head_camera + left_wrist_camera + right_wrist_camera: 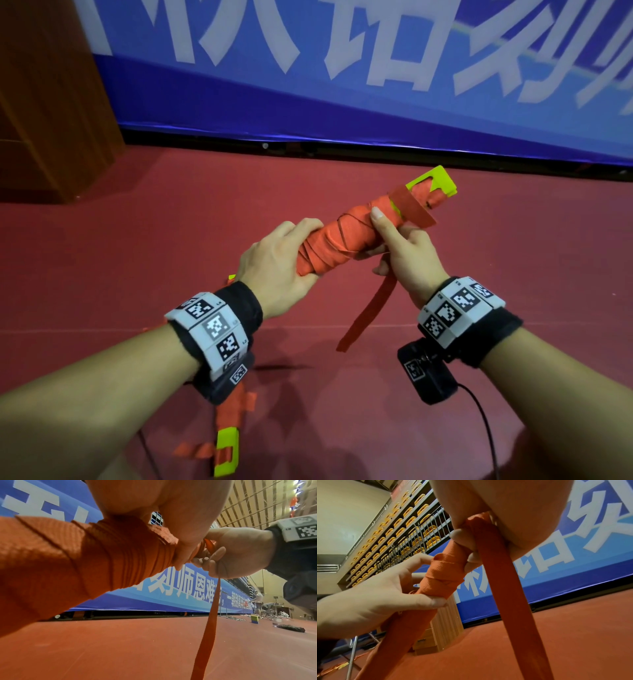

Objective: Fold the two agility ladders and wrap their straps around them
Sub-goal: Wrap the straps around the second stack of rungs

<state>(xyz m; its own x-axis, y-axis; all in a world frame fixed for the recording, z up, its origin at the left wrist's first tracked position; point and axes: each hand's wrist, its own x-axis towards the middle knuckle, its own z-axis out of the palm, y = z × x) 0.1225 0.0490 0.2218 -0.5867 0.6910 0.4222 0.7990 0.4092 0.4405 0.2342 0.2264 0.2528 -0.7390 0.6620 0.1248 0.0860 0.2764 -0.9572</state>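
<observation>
1 wrapped ladder (346,236): your left hand (274,270) grips its near end; your right hand (407,253) curls around bundle and strap (370,310). 1 ladder (227,442) on floor (137,240).

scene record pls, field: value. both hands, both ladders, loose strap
left hand: grips near end of wrapped ladder bundle
right hand: holds the bundle nearer its far end, thumb on top
loose strap tail: hangs from right hand, unwrapped
second ladder: on red floor below left arm; wrap state unclear
</observation>
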